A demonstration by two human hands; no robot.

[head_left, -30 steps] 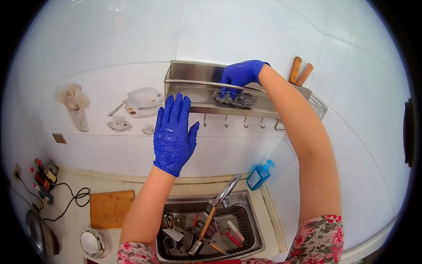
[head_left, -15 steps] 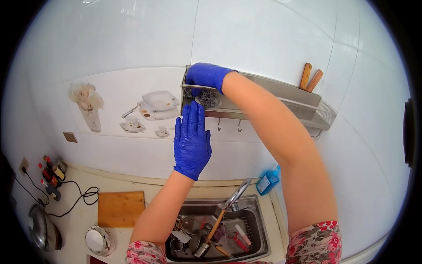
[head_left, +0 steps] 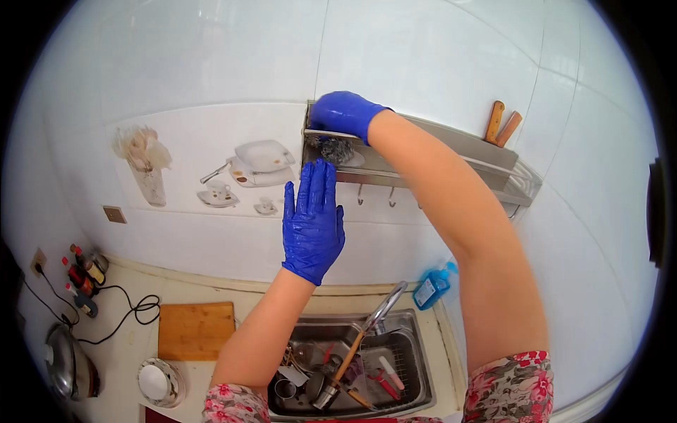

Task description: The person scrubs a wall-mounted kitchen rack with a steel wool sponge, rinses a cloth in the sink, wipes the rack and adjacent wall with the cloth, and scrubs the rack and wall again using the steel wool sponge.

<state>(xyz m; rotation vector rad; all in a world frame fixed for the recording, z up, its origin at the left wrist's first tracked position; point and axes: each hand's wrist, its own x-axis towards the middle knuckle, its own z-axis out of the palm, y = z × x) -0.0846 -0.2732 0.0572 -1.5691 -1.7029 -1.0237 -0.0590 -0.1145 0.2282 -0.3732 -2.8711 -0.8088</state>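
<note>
My right hand (head_left: 347, 115), in a blue glove, reaches into the left end of a metal wall rack (head_left: 423, 171). Its fingers curl down behind the front rail and are partly hidden. A grey steel wool scrubber (head_left: 334, 150) shows right under them, against the rack's bottom shelf. Below, my left hand (head_left: 312, 229), also gloved in blue, is held flat with its fingers straight and pointing up. Its fingertips are at the rack's lower front edge, near the scrubber; whether they touch the metal I cannot tell.
Two wooden-handled knives (head_left: 502, 125) stand at the rack's right end, and hooks (head_left: 391, 197) hang beneath. Below are a sink (head_left: 416, 338) full of utensils, a faucet (head_left: 386, 303), a blue soap bottle (head_left: 431, 287), a cutting board (head_left: 195, 331), stacked bowls (head_left: 156, 381) and sauce bottles (head_left: 81, 278).
The view has shifted slightly. Inside the rack, my right hand has moved a little, and its fingers are now more hidden behind the rail. My left hand stays flat below the edge.
</note>
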